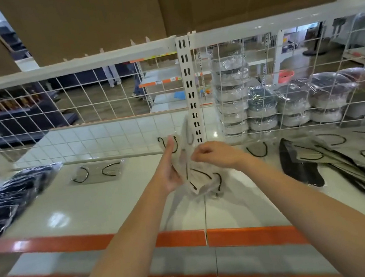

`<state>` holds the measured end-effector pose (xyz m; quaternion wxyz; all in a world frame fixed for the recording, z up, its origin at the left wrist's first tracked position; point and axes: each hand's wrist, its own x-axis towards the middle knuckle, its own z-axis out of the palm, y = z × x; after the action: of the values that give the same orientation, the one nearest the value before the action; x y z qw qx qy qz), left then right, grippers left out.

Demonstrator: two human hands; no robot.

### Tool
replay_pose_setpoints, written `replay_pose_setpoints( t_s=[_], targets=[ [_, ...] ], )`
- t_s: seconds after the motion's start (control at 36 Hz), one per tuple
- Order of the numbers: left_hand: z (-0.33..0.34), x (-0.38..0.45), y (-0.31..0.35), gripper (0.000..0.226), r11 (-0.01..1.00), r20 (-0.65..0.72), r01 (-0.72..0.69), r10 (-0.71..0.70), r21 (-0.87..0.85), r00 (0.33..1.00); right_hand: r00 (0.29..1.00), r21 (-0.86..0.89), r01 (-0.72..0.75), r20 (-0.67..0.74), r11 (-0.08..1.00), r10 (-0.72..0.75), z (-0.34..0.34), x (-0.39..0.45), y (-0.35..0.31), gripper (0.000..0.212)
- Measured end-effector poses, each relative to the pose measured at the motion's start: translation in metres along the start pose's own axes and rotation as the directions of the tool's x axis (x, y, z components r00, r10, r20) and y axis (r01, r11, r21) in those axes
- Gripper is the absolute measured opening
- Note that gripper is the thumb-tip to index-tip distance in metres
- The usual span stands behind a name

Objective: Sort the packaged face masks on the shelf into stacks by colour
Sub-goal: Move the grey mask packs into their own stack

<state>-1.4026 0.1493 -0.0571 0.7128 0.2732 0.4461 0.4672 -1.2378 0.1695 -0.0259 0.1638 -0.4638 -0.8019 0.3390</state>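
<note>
White shelf (98, 205), left hand (169, 169) grip grasping beige mask packets (194, 171), right hand (215, 155) pinching them

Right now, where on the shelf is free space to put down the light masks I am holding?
Bare shelf lies between the single light pack and your left hand, and in front along the orange edge. The right side is crowded with the mixed pile; the far left holds the black stack.

White shelf (107, 206) carries black masks (8, 199), one beige pack (99, 171), apparently mixed packs (339, 161).
</note>
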Motion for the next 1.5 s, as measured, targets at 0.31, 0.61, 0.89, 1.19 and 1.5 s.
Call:
replay_pose_setpoints(
  t_s=[0.31,0.61,0.89,1.19,1.5],
  targets=[
    [-0.025,-0.019,0.001,0.020,0.994,-0.237,-0.091,0.102,0.056,0.966,0.932,-0.383,-0.362,-0.178,0.850,0.316,0.076,0.004,0.062,0.071],
    [-0.039,-0.020,-0.013,0.022,0.991,-0.477,-0.008,0.071,0.133,0.876,0.923,-0.428,-0.384,-0.177,0.818,0.340,0.057,0.005,0.070,0.031],
    [-0.046,-0.013,-0.011,0.023,0.963,-0.577,0.055,0.111,0.263,0.809,0.937,-0.300,-0.327,-0.223,0.896,0.268,0.059,0.006,0.054,0.061],
    [-0.048,-0.028,-0.009,0.027,0.986,-0.475,-0.005,0.085,0.166,0.876,0.926,0.042,-0.321,-0.195,0.946,0.322,0.060,0.011,0.040,0.025],
    [-0.047,-0.027,-0.004,0.030,0.994,-0.334,-0.075,0.097,0.081,0.938,0.981,0.143,-0.182,-0.039,0.973,0.189,0.046,0.020,-0.002,0.047]
  ],
)
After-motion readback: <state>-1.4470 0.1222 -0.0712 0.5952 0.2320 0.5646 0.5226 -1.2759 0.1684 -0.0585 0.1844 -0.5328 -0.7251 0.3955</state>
